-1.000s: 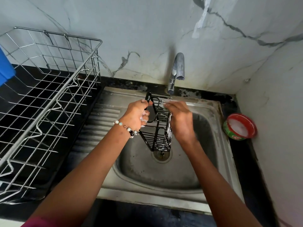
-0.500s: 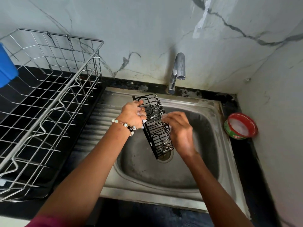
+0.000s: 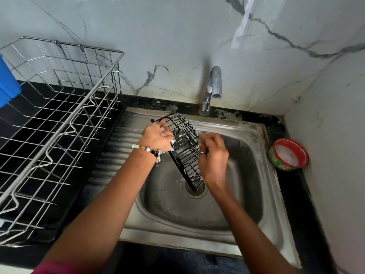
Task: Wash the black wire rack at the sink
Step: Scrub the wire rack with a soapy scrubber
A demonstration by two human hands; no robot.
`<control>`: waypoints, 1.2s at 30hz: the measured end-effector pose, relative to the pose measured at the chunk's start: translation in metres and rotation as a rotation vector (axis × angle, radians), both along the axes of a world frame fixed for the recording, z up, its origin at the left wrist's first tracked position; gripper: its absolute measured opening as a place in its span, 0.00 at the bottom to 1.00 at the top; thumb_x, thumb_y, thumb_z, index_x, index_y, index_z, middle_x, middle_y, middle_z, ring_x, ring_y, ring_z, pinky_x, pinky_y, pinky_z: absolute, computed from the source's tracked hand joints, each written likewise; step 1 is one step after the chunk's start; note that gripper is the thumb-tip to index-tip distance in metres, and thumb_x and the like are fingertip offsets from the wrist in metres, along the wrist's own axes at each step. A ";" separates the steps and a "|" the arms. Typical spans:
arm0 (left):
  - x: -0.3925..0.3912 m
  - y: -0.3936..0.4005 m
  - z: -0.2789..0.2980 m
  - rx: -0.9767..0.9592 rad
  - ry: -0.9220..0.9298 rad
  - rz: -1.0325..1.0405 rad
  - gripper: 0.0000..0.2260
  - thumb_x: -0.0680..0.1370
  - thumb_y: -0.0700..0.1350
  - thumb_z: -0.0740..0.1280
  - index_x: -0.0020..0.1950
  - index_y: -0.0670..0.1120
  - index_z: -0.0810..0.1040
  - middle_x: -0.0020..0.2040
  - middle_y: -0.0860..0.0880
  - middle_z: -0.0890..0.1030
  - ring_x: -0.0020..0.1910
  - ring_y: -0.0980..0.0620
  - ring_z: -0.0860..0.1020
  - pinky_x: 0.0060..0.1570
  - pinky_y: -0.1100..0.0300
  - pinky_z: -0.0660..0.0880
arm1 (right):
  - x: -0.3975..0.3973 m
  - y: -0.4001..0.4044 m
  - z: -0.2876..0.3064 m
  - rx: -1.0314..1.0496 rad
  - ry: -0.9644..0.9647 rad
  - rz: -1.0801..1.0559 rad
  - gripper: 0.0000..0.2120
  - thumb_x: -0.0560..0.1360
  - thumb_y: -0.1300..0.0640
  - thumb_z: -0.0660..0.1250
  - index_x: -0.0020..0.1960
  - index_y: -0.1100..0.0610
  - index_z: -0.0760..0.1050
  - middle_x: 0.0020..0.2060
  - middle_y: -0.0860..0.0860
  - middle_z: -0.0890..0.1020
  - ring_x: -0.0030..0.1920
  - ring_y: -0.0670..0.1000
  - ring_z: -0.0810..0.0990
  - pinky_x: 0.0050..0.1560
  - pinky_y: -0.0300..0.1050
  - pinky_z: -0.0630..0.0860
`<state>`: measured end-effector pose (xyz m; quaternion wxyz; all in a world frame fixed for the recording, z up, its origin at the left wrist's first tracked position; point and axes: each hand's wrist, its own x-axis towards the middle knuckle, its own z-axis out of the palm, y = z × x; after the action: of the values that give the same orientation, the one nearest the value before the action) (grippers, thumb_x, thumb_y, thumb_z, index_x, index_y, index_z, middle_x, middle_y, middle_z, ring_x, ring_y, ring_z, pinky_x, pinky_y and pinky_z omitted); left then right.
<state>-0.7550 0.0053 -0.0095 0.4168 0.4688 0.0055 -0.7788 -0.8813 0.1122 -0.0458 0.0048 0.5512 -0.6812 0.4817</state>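
While the left hand (image 3: 157,138) is gripping the black wire rack (image 3: 185,153) near its top, the right hand (image 3: 213,155), fingers curled, is touching its right edge. The rack is hanging over the sink (image 3: 262,194), its long axis tilting down toward the drain (image 3: 199,191).

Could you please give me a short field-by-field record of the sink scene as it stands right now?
rack: black wire rack, tilted, held over the sink, soap suds on its wires
left hand: left hand grips the rack's upper end
right hand: right hand against the rack's right side, blurred, grip unclear
tap: tap shows no water running
soap tub: red-rimmed tub on the counter right of the sink
drainer: steel wire basket left of the sink
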 end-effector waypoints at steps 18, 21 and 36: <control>-0.006 0.003 0.003 0.038 0.063 0.103 0.17 0.82 0.40 0.49 0.37 0.44 0.71 0.17 0.51 0.65 0.16 0.57 0.60 0.15 0.68 0.55 | 0.014 -0.013 0.011 -0.069 -0.155 -0.053 0.08 0.73 0.69 0.67 0.50 0.61 0.80 0.47 0.54 0.81 0.47 0.54 0.80 0.49 0.43 0.77; -0.004 0.001 0.002 0.057 0.111 0.107 0.17 0.82 0.39 0.50 0.35 0.45 0.67 0.17 0.51 0.64 0.15 0.56 0.59 0.15 0.69 0.54 | 0.020 -0.006 -0.001 -0.095 -0.077 0.032 0.07 0.73 0.68 0.68 0.49 0.62 0.81 0.47 0.54 0.80 0.49 0.50 0.77 0.53 0.33 0.72; 0.000 -0.003 0.013 0.059 0.137 0.209 0.16 0.81 0.38 0.50 0.35 0.45 0.68 0.16 0.51 0.63 0.13 0.56 0.59 0.15 0.68 0.52 | 0.014 -0.020 0.010 -0.052 -0.207 0.027 0.06 0.72 0.67 0.69 0.48 0.60 0.80 0.45 0.51 0.81 0.43 0.44 0.77 0.47 0.27 0.71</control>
<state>-0.7546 0.0027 0.0032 0.4804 0.4236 0.1058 -0.7606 -0.8677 0.0918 -0.0358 -0.0578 0.5073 -0.6580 0.5535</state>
